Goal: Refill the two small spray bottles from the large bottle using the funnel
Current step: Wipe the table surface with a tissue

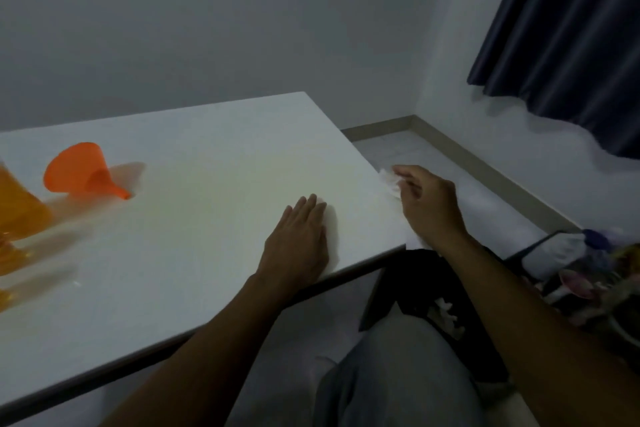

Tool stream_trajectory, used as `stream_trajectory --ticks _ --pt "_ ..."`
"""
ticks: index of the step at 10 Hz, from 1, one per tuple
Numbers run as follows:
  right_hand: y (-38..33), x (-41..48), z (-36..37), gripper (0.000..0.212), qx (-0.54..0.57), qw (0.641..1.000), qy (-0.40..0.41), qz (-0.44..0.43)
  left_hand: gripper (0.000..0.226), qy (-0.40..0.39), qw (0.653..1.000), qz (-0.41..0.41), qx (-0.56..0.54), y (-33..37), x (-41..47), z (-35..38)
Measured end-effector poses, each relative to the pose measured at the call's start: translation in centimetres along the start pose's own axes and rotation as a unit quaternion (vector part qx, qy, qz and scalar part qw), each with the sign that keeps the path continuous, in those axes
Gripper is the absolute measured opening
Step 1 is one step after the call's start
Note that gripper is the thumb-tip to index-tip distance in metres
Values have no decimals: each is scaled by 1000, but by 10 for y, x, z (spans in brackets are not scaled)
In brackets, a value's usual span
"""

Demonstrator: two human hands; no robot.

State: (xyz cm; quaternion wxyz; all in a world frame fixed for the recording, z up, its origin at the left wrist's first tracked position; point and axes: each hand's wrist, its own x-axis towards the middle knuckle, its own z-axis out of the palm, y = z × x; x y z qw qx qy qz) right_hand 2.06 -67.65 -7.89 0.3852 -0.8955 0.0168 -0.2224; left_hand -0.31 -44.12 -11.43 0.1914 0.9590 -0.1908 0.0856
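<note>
An orange funnel point(83, 172) lies on its side on the white table point(194, 184), spout pointing right. At the far left edge an orange translucent bottle point(17, 208) is partly cut off and blurred; more orange shapes sit below it. My left hand point(299, 239) rests flat, palm down, near the table's front right edge, with a bit of white tissue under its fingertips. My right hand point(427, 204) is at the table's right corner, fingers pinched on a crumpled white tissue point(389, 180).
The table's right edge drops to a pale floor with a skirting board point(485, 170). A dark curtain point(571, 35) hangs at the upper right. A dark basket point(581, 274) with assorted items sits on the floor at right. My knee is below the table.
</note>
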Motion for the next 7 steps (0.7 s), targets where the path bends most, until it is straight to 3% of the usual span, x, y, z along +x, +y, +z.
stream_trajectory --ticks 2,3,4,6,7 --pt "83 -12 -37 31 2 989 89 117 54 -22 999 23 10 31 22 19" --pt "119 -28 -32 30 -25 984 66 164 53 -26 999 29 18 31 23 21" --pt "167 -57 -6 31 -63 971 -11 231 52 -18 999 33 25 30 21 22" --pt "220 -91 28 40 -41 914 -100 390 50 -6 999 35 11 33 21 22" --pt "230 -91 34 43 -14 901 -115 419 50 4 1000 29 9 32 23 22"
